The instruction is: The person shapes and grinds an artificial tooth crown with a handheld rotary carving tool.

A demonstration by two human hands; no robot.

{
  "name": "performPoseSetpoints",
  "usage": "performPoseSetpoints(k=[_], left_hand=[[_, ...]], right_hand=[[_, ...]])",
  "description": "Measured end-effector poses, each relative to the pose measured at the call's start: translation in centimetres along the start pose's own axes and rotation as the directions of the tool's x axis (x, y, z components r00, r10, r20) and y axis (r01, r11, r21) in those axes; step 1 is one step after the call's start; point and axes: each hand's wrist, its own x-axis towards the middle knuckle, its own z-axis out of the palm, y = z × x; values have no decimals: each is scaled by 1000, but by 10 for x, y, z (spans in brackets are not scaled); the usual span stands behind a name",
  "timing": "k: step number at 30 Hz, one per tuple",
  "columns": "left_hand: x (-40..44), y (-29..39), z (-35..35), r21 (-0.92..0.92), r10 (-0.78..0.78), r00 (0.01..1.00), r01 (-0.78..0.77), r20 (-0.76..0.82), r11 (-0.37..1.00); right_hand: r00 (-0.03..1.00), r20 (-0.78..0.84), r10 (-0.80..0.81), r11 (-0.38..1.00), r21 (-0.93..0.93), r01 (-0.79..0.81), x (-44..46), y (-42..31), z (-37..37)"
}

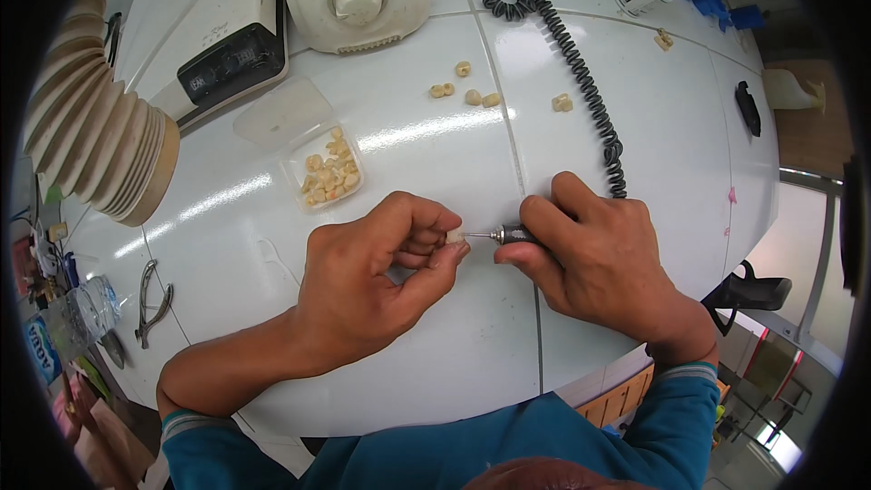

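Left hand: the left hand (354, 277) has thumb and fingertips closed in a pinch, with a small tooth-shaped piece (455, 236) between them.
Right hand: the right hand (594, 259) is curled closed around a drill handle (517, 234), thumb on the near side and fingers over the far side.
Tooth-shaped piece: at the left fingertips, above the table (454, 336), in front of the person.
Drill bit: the thin bit (481, 235) points left and reaches the piece; whether it touches is too small to tell.
Pinch: it probably calls for a firm hold, with the skin clear of the bit, since a slip would head straight at the thumb.
Pressure: light, short strokes should suit so small a piece; turning it in the fingers seems safer than forcing the tool.
Wrists: bracing one hand against the other would likely calm any shake, as they stand apart.
Cord: the coiled cord (581, 63) runs down behind the right hand; slack there should help avoid a tug.
Plastic tub: a tub (292, 180) of similar pieces sits near, beyond the left hand.
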Motion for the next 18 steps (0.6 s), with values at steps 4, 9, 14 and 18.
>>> performPoseSetpoints(k=[4,9,14,18], left_hand=[[0,-1,0,-8,4,1000,-4,-1,1000],[0,-1,0,-5,7,1000,-7,-4,1000],[0,-1,0,5,2,1000,-2,3,1000],[0,-1,0,1,8,1000,-8,-3,1000]], right_hand=[[1000,-1,7,1000,-4,-7,0,0,1],[1000,19,1,1000,-9,0,0,1,-1],[1000,14,8,1000,-14,-8,1,0,-1],[998,41,45,999,2,-45,0,-3,-2]])
